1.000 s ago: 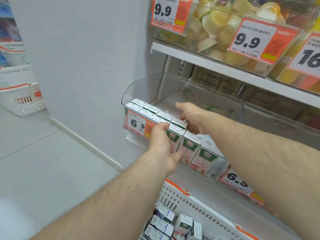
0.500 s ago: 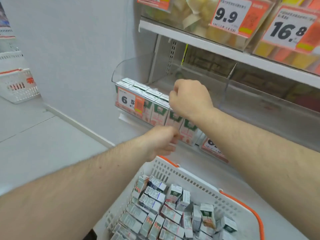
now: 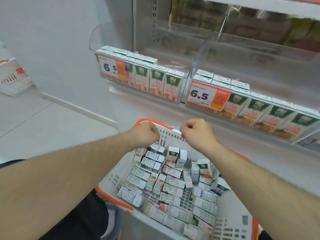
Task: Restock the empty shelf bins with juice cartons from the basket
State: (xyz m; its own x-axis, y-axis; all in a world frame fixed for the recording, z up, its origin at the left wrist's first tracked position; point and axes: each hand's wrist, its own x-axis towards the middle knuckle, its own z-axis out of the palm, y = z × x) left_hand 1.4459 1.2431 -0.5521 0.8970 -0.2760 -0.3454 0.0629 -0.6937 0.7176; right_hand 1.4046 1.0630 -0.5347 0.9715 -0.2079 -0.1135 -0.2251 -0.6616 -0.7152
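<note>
The fingers of the left hand (image 3: 144, 134) and right hand (image 3: 197, 132) curl under, out of sight; the small print on the price tag (image 3: 207, 95) is unreadable; the goods on the back shelf (image 3: 251, 30) blur together; the basket (image 3: 233, 227) is cut off at the bottom edge; the right bin (image 3: 259, 47) runs off the right edge.

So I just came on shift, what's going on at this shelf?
A person is restocking juice cartons. Both the left hand and right hand hang curled over the white basket of loose cartons, holding nothing visible. The left bin and right bin each show a filled front row.
</note>
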